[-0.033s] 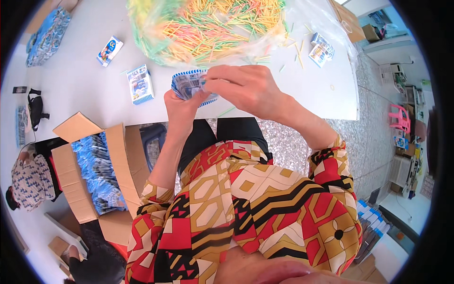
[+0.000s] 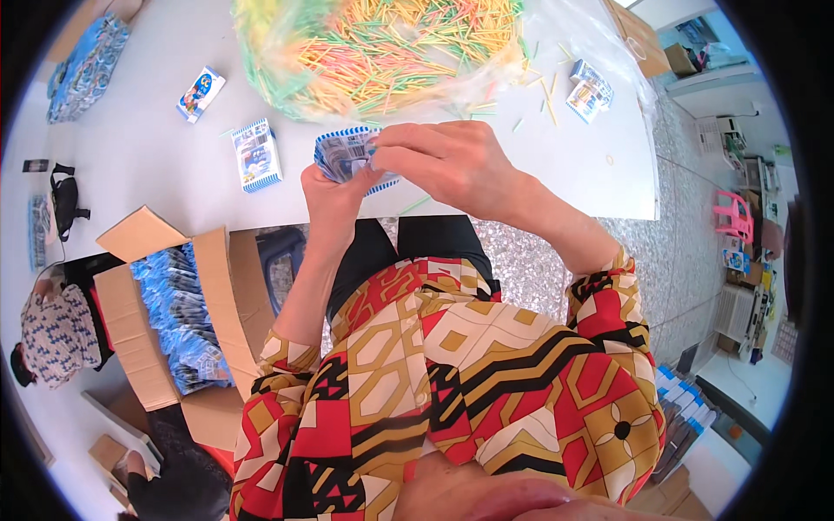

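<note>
A small blue-and-white plastic packet (image 2: 346,149) with striped edges is held over the front of the table. My left hand (image 2: 334,198) is closed round its lower left part, thumb across the front. The fingers of my right hand (image 2: 456,167) pinch together at the packet's right end and cover that part. Just beyond both hands lies a large clear plastic bag (image 2: 265,65), opened wide and full of thin yellow, green and pink sticks (image 2: 391,52). To the left, a small blue-and-white box (image 2: 258,158) lies on the white table (image 2: 165,174).
Another small box (image 2: 200,94) lies farther left, and crumpled blue-and-white packaging (image 2: 591,91) lies at the right among loose sticks. A bundle of blue packets (image 2: 89,69) sits far left. Below the table edge, a cardboard box (image 2: 228,300) holds many blue packets. Another person (image 2: 65,334) is at left.
</note>
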A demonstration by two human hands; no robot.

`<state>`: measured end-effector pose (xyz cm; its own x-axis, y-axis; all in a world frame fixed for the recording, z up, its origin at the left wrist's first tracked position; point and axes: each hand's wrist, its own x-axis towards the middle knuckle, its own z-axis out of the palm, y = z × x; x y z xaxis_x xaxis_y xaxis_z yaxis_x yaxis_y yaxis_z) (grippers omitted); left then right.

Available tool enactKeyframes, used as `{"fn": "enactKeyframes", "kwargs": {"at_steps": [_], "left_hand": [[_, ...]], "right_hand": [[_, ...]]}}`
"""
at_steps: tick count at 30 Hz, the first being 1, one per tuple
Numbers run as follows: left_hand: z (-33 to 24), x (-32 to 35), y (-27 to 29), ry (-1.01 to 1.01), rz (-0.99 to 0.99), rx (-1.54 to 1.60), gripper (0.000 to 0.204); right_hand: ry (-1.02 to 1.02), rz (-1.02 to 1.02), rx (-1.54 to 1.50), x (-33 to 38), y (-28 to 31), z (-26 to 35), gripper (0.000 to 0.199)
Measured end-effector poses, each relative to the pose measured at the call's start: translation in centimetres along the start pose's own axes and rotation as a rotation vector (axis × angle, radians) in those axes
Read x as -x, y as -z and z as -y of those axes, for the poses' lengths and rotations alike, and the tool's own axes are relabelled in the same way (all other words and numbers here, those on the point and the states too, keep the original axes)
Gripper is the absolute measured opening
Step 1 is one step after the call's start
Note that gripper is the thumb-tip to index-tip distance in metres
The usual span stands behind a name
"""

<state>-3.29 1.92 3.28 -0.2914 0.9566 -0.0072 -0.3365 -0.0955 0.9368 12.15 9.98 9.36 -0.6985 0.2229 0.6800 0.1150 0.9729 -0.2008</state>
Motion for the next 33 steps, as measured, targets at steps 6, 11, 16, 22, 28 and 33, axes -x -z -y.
{"fn": "enactKeyframes", "kwargs": {"at_steps": [6, 11, 16, 22, 28, 33], "left_hand": [[0.0, 0.2, -0.7, 0.021, 0.014, -0.024, 0.021], [0.3, 0.0, -0.7, 0.008, -0.048, 0.055, 0.023], [0.6, 0.3, -0.5, 0.013, -0.036, 0.072, 0.025], [0.8, 0.4, -0.4, 0.014, -0.005, 0.077, 0.025], [0.5, 0.6, -0.5, 0.011, 0.013, 0.078, 0.025], [0.5, 0.7, -0.5, 0.006, -0.015, 0.065, 0.025]], "right_hand": [[-0.150, 0.130, -0.151, 0.1, 0.2, -0.6, 0.015], [-0.465, -0.024, -0.500, -0.7, 1.2, -3.5, 0.013], [-0.170, -0.404, -0.337, 4.6, 1.4, -18.7, 0.017], [-0.590, 0.249, 0.295, 9.6, 2.8, -26.4, 0.020], [-0.695, 0.522, 0.524, 8.0, 2.1, -28.3, 0.025], [-0.768, 0.681, 0.597, 6.1, 0.0, -28.2, 0.029]]}}
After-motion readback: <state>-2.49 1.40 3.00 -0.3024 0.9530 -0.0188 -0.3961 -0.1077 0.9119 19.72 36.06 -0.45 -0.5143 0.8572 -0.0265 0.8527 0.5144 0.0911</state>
